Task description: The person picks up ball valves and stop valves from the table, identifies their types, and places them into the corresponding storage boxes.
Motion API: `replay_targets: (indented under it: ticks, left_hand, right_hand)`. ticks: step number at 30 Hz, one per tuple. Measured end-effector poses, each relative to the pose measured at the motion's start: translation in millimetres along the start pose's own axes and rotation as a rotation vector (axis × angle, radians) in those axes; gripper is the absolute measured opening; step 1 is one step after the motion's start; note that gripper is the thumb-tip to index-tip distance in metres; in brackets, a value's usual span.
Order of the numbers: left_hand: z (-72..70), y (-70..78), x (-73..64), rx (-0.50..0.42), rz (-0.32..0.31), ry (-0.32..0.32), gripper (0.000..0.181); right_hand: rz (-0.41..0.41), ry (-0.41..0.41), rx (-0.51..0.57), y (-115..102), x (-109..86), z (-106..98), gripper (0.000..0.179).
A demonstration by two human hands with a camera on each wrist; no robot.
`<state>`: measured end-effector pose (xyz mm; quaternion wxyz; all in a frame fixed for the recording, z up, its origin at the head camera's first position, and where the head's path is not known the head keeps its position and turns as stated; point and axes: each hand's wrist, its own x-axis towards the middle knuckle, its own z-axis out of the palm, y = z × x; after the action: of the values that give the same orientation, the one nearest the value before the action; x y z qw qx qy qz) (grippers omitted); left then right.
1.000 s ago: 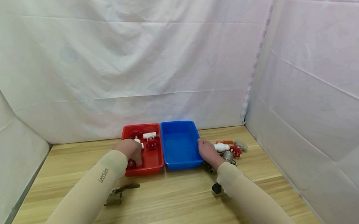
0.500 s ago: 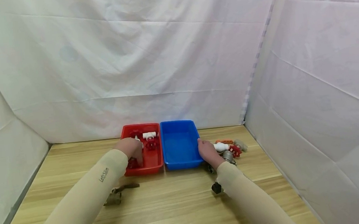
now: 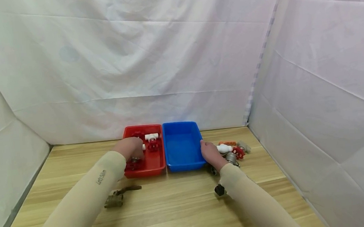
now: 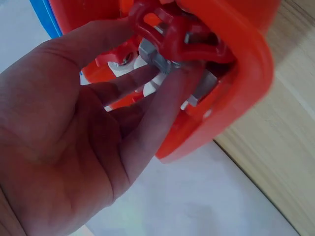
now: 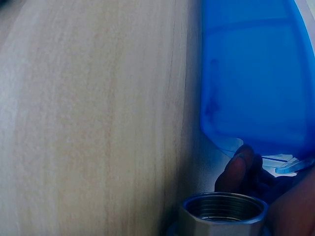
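Observation:
My left hand (image 3: 130,148) is inside the red tray (image 3: 153,170). In the left wrist view its loosely bent fingers (image 4: 152,128) lie close against a metal gate valve with a red handwheel (image 4: 179,42), the thumb near the wheel; how much they touch is unclear. White valves with red wheels, one a white valve (image 3: 152,136), lie in the same tray, partly behind the hand. My right hand (image 3: 211,154) grips the near right side of the blue tray (image 3: 185,166), and the right wrist view shows its thumb (image 5: 234,174) at the tray's lower corner.
A brass-coloured lever valve (image 3: 114,200) lies in front of the red tray. Beside my right hand are a white valve with a red wheel (image 3: 237,153), an orange handle (image 3: 227,144) and metal valves, one with a threaded opening (image 5: 224,209). White cloth (image 3: 129,59) hangs behind.
My left hand has drawn slightly up and back within the red tray, and more of the metal valve beneath it shows. The right hand and the blue tray stay in place.

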<state>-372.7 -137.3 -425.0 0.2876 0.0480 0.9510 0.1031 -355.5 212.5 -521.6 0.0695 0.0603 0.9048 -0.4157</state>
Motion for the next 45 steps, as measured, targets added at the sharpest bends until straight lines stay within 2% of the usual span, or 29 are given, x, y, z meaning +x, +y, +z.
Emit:
replay_targets:
  ticks: [4, 8, 10, 13, 17, 24, 33, 38, 45]
  left_hand:
    - [3.5, -14.1, 6.9, 0.063, 0.112, 0.106, 0.015]
    - [2.5, -32.4, 14.4, 0.076, 0.184, 0.247, 0.025]
    - [1.3, -42.2, 17.0, 0.058, 0.194, 0.325, 0.03]
    - [0.7, -55.5, 15.5, -0.018, 0.178, 0.43, 0.031]
    - [6.7, -70.0, 12.1, -0.15, 0.136, 0.502, 0.04]
    - [25.1, -87.2, 7.3, -0.296, 0.071, 0.558, 0.049]
    - [34.8, -101.2, 10.1, -0.339, 0.088, 0.607, 0.048]
    - [41.7, -103.7, 8.3, -0.391, 0.098, 0.58, 0.054]
    - [56.6, -99.9, 9.5, -0.581, 0.127, 0.516, 0.059]
  right_hand:
    - [0.007, -0.007, 0.005, 1, 1.3, 1, 0.069]
    - [0.006, -0.004, 0.002, 1, 1.2, 1, 0.068]
    - [0.004, 0.002, -0.005, 0, 1.0, 1, 0.068]
    - [0.001, 0.007, -0.009, 1, 1.8, 1, 0.068]
    - [-0.001, 0.014, -0.011, 1, 3.1, 2, 0.067]
    - [-0.002, 0.01, -0.002, 1, 2.6, 2, 0.068]
    - [-0.035, 0.001, -0.025, 0, -0.3, 1, 0.068]
    - [-0.027, -0.003, -0.018, 0, -1.0, 1, 0.068]
    - [-0.025, -0.007, -0.009, 1, -0.4, 0, 0.069]
